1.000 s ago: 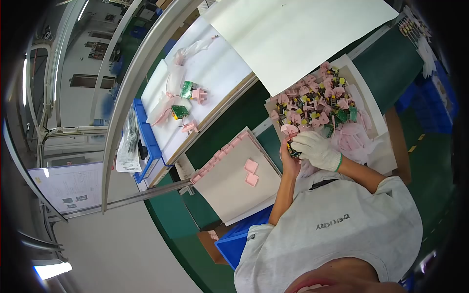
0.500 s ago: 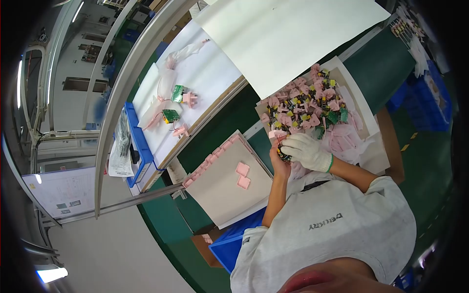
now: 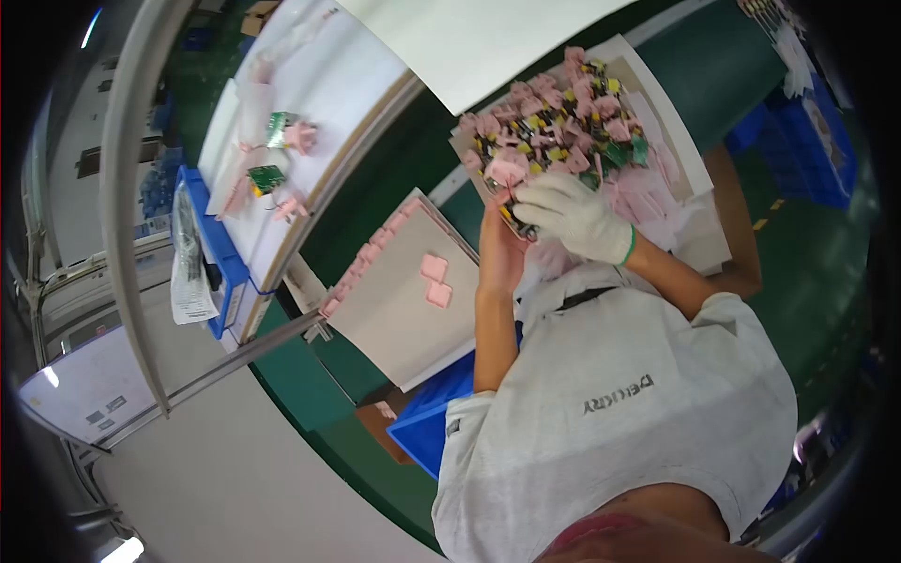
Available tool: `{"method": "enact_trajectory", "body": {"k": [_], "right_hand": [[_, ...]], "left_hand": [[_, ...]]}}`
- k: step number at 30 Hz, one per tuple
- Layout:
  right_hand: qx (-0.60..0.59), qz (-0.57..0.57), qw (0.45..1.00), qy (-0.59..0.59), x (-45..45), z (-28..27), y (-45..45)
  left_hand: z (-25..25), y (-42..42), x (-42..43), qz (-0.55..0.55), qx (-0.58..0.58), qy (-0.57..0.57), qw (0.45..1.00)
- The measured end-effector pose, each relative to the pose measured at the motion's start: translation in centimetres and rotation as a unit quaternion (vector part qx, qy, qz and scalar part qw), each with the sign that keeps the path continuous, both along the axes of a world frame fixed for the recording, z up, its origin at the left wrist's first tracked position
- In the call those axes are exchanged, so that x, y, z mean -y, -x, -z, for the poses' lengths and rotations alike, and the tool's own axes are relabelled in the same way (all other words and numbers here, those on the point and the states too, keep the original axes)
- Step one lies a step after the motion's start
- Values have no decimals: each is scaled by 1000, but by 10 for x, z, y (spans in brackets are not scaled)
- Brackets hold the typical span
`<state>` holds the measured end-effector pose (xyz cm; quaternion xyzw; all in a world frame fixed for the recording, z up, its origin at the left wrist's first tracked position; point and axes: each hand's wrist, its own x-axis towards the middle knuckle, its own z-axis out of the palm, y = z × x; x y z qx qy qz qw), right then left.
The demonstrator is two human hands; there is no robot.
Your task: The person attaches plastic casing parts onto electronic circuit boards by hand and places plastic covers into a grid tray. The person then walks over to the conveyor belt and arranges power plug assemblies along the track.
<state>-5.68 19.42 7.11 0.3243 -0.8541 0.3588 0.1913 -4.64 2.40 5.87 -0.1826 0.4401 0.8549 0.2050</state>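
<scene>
Left hand (image 3: 504, 249), half-curled, cradles a small circuit-board assembly (image 3: 511, 216), apparently to steady it; the gloved right hand (image 3: 577, 220) bends its fingers over it, their grip hidden; pink plug assemblies (image 3: 563, 117) lie heaped just beyond both hands, seemingly for easy reach; two pink plastic covers (image 3: 435, 267) rest left of the left hand.

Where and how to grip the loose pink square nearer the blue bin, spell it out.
Pinch the lower pink square by its left and right edges, probably best from above: it lies flat on the beige board, and the other loose square sits close at its upper edge.
</scene>
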Motion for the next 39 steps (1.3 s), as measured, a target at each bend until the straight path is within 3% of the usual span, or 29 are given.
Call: {"method": "enact_trajectory", "body": {"k": [3,12,19,33,36,37,39], "right_hand": [[11,1,1000,20,-3,-7,4],[-49,18,999,-10,4,6,-1],[-67,-5,996,-62,18,4,-1],[-76,-54,994,-50,28,-2,0],[149,14,984,101,26,-10,-16],[148,14,984,99,24,-7,-16],[350,5,893,283,26,7,-19]], "left_hand": [[-16,8,-3,-4,-25,-81,996],[6,-1,0,10,-55,-7,998],[17,-16,10,-41,-85,55,994],[18,-20,16,-122,-124,40,984],[14,-20,12,-158,-110,6,981],[16,-19,13,-142,-111,8,984],[18,-20,15,-103,-111,13,988]]}}
